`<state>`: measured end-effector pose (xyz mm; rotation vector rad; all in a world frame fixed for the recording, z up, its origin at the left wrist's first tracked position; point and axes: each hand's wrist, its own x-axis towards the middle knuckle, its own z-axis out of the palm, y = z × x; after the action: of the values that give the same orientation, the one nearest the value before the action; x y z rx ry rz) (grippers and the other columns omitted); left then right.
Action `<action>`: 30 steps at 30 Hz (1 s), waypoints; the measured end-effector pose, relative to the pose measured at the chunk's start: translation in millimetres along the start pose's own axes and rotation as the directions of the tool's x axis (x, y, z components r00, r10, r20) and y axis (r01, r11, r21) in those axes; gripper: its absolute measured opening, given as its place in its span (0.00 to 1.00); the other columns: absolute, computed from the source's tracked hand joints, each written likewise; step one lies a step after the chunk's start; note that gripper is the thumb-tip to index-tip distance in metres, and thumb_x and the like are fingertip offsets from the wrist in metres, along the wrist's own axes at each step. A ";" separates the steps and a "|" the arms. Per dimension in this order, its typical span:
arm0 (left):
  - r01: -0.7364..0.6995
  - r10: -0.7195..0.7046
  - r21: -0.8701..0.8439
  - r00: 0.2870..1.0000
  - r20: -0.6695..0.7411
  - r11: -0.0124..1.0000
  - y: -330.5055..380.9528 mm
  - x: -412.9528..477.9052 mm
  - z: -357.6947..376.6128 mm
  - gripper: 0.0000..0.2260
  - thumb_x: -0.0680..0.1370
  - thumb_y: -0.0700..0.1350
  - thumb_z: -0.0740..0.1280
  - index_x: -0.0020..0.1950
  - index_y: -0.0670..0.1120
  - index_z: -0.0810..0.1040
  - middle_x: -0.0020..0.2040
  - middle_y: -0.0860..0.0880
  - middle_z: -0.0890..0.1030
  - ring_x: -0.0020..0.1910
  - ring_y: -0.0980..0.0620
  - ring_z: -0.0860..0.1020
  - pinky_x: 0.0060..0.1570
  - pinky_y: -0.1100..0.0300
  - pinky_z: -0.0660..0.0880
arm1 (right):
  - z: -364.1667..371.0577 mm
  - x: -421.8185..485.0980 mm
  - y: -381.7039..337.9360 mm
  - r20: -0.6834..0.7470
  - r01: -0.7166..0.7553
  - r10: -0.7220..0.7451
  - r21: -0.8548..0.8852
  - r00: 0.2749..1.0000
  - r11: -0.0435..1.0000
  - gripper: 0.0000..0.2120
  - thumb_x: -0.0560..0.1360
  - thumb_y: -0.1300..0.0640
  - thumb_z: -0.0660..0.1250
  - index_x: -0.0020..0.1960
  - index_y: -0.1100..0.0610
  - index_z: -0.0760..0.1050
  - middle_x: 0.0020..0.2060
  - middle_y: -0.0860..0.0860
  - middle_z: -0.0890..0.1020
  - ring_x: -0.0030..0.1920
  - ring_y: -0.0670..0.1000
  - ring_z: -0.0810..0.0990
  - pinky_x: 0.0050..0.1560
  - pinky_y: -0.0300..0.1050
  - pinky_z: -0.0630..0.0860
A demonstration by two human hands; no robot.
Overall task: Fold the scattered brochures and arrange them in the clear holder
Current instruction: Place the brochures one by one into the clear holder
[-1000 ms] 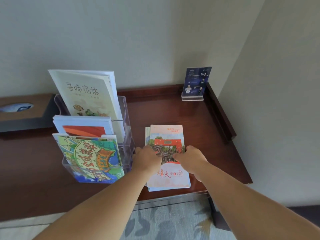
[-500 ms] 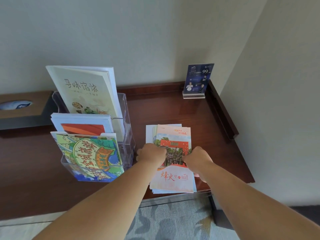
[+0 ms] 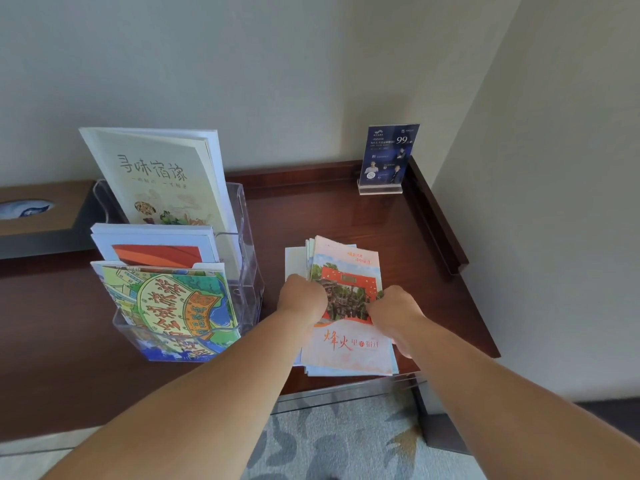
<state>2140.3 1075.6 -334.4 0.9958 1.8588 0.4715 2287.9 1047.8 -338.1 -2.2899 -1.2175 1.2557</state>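
A stack of folded brochures [image 3: 346, 348], the top one orange and white with a red gate picture, lies on the dark wooden desk [image 3: 311, 216] near its front edge. My left hand [image 3: 301, 294] grips the stack's left edge and my right hand [image 3: 394, 310] grips its right edge, fingers curled under. The far end of the top brochures is lifted a little. To the left stands the clear tiered holder [image 3: 247, 271] with a cream booklet [image 3: 162, 178] at the back, a white and orange one [image 3: 156, 245] in the middle and a green illustrated one [image 3: 173, 306] in front.
A small blue sign in an acrylic stand [image 3: 386, 157] sits in the desk's back right corner against the raised rim. A tissue box [image 3: 31, 216] lies at far left. Walls close in behind and on the right. Patterned carpet [image 3: 339, 438] lies below.
The stack has shifted slightly right and toward me, its sheets have fanned apart a little at the far end, and both hands have closed tighter on its sides.
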 end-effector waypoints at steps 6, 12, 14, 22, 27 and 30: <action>-0.258 0.240 -0.376 0.966 -0.096 0.890 36.1 -20.7 -18.0 0.03 0.80 0.40 0.63 0.48 0.48 0.74 0.50 0.43 0.80 0.44 0.48 0.78 0.43 0.47 0.78 | -31.2 -6.6 -32.3 -0.244 0.255 -0.181 0.318 0.953 0.913 0.08 0.79 0.60 0.63 0.53 0.49 0.66 0.44 0.47 0.79 0.41 0.48 0.80 0.32 0.46 0.77; -0.378 0.361 -0.377 0.925 -0.116 0.846 50.0 -34.9 -30.6 0.10 0.77 0.35 0.59 0.50 0.48 0.74 0.48 0.44 0.80 0.44 0.44 0.79 0.37 0.51 0.73 | -32.1 -18.5 -40.8 -0.274 0.396 -0.327 0.257 0.904 0.882 0.10 0.80 0.58 0.61 0.59 0.48 0.67 0.48 0.44 0.79 0.48 0.49 0.81 0.44 0.51 0.81; -0.370 0.360 -0.382 0.928 -0.100 0.847 47.2 -38.3 -29.3 0.11 0.78 0.35 0.58 0.51 0.51 0.74 0.49 0.45 0.81 0.46 0.42 0.81 0.40 0.47 0.76 | -27.6 -22.9 -38.9 -0.254 0.402 -0.342 0.249 0.905 0.881 0.11 0.81 0.55 0.61 0.62 0.46 0.66 0.54 0.44 0.79 0.51 0.48 0.81 0.45 0.48 0.82; -0.383 0.348 -0.409 0.924 -0.159 0.828 43.9 -43.2 -34.1 0.10 0.79 0.37 0.58 0.51 0.51 0.74 0.51 0.50 0.82 0.47 0.47 0.82 0.40 0.46 0.80 | -32.8 -33.9 -42.2 -0.307 0.442 -0.363 0.245 0.880 0.863 0.11 0.82 0.54 0.60 0.64 0.49 0.67 0.57 0.44 0.80 0.51 0.47 0.82 0.48 0.51 0.83; -0.410 0.366 -0.330 0.911 -0.190 0.850 42.4 -46.8 -32.3 0.10 0.80 0.37 0.56 0.52 0.53 0.70 0.51 0.53 0.80 0.45 0.50 0.82 0.38 0.48 0.81 | -32.2 -38.4 -39.3 -0.323 0.442 -0.359 0.232 0.875 0.867 0.09 0.83 0.54 0.58 0.62 0.48 0.70 0.55 0.44 0.81 0.50 0.46 0.81 0.49 0.49 0.83; -0.467 0.417 -0.227 0.878 -0.235 0.854 41.2 -45.6 -34.6 0.09 0.81 0.39 0.55 0.56 0.52 0.68 0.50 0.55 0.79 0.43 0.54 0.80 0.30 0.60 0.76 | -36.9 -37.8 -38.8 -0.359 0.471 -0.370 0.254 0.857 0.845 0.11 0.83 0.54 0.58 0.64 0.48 0.72 0.55 0.43 0.81 0.51 0.46 0.81 0.49 0.48 0.82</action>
<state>2138.4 1066.9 -264.4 1.2208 1.6437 1.1034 2285.4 1048.3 -272.7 -1.7526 -1.2056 0.8387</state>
